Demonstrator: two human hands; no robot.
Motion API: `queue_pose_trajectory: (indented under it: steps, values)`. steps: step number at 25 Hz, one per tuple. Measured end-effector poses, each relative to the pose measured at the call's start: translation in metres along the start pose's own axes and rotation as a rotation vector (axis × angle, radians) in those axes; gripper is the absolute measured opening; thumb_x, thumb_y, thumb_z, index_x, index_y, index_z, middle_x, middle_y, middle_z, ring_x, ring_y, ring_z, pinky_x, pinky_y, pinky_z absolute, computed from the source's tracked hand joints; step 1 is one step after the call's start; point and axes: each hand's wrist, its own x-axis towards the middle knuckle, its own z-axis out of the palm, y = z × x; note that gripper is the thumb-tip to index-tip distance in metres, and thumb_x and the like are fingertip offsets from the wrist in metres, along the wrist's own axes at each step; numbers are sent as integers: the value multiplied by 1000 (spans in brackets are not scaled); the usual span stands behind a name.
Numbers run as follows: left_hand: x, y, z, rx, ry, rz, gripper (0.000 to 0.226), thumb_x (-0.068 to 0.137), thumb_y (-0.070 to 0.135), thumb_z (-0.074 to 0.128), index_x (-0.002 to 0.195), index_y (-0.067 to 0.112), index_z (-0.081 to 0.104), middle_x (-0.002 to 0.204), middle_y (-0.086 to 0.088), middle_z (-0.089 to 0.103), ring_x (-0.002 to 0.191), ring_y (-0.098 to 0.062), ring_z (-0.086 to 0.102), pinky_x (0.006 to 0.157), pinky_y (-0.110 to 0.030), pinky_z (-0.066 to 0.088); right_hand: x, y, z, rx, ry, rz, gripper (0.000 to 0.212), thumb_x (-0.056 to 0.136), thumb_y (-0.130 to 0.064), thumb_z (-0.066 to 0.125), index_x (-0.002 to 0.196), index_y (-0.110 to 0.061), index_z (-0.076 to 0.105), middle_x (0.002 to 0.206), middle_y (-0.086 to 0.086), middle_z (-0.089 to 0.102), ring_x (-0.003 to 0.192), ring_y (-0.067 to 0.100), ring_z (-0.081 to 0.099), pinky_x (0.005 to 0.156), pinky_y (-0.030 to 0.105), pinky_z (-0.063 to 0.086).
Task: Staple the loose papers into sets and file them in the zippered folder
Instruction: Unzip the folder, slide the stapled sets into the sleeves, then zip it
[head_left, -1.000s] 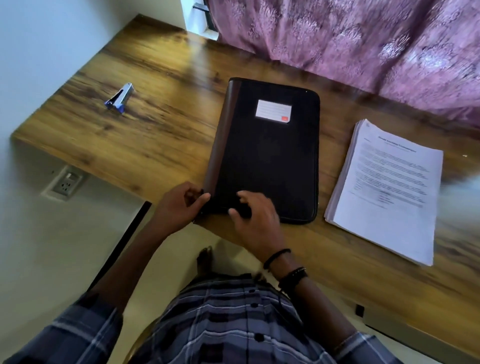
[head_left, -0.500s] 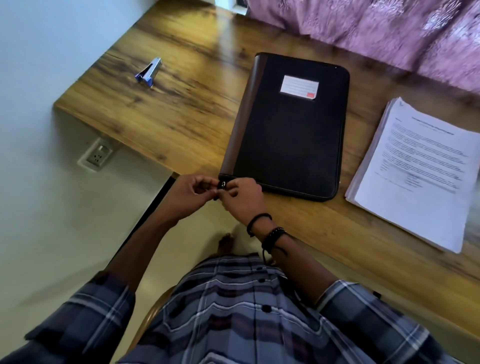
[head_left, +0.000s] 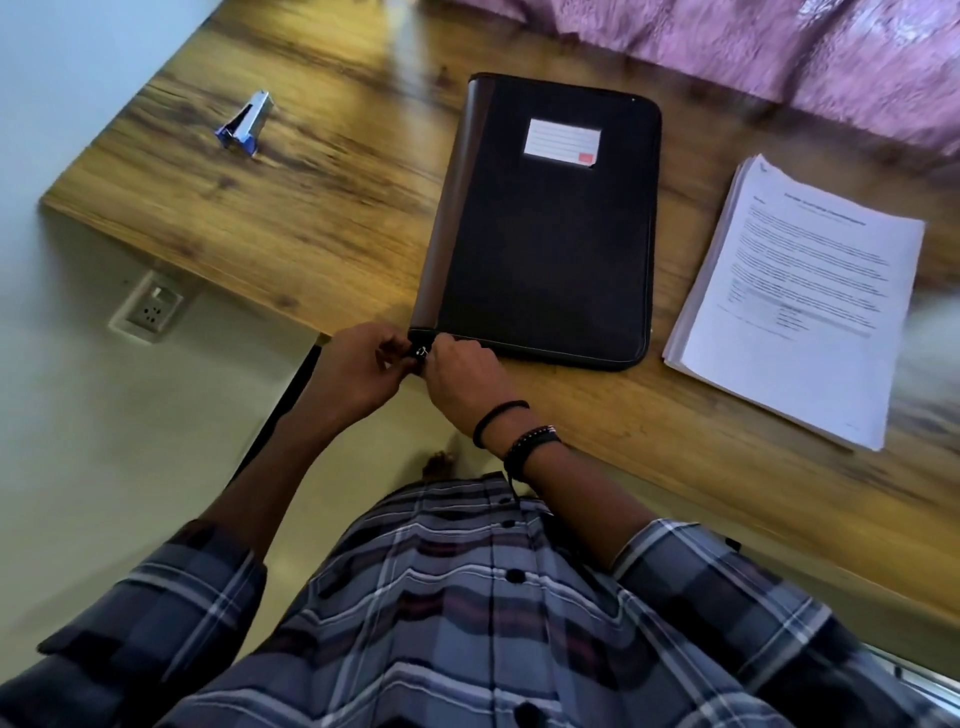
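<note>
Your right hand (head_left: 462, 374) is pinching the zipper pull (head_left: 420, 352) at the near left corner of the zippered folder (head_left: 545, 249), just below the middle of the frame. Your left hand (head_left: 358, 371) is curling its fingers round that same corner, apparently bracing it. The folder is lying flat and closed, label upward, at centre frame on the wooden table (head_left: 322, 218). The loose papers (head_left: 800, 301) are sitting in one stack at the right, near the folder but not touching it, with no staple showing. The stapler (head_left: 244, 124) is lying untouched at the upper left, well apart from both. By the look of it, you are only beginning: the unzipping is in hand, with all the stapling and filing remaining.
</note>
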Motion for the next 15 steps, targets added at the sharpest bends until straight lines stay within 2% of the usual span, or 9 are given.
queue_pose_trajectory:
  steps: [4,7,10,13,15]
  values:
    - [-3,3,0,129,133,68,12,83,7,68,91,14,73,86,1,68,75,-17,59,61,-26,40,-4,4,-13,-130,-15,-65,25,103,-19,35,110,-4,53,105,15,63,90,31,62,65,35,40]
    - [-3,8,1,168,172,92,11,84,9,68,94,13,71,84,5,59,72,-14,52,59,-27,36,-13,9,-21,-187,6,-104,23,104,-18,35,108,-6,54,100,12,63,84,27,61,64,33,37]
    - [-3,6,3,227,187,55,7,84,13,67,91,14,70,85,-3,64,74,-24,59,65,-32,42,-25,30,-29,-241,34,-102,22,103,-12,34,100,-7,55,94,13,64,86,31,62,63,33,35]
    - [4,-7,-13,171,220,-90,7,86,18,68,90,12,69,85,-6,66,78,-25,62,68,-31,43,-27,67,-39,-131,65,24,27,100,-23,40,79,-10,50,76,9,55,71,30,56,59,34,36]
    - [8,-10,-18,22,130,-74,5,86,12,69,89,10,65,89,-7,66,85,-23,63,76,-34,50,-28,75,-36,-1,71,17,31,99,-32,46,82,-8,58,75,7,60,68,25,57,61,36,45]
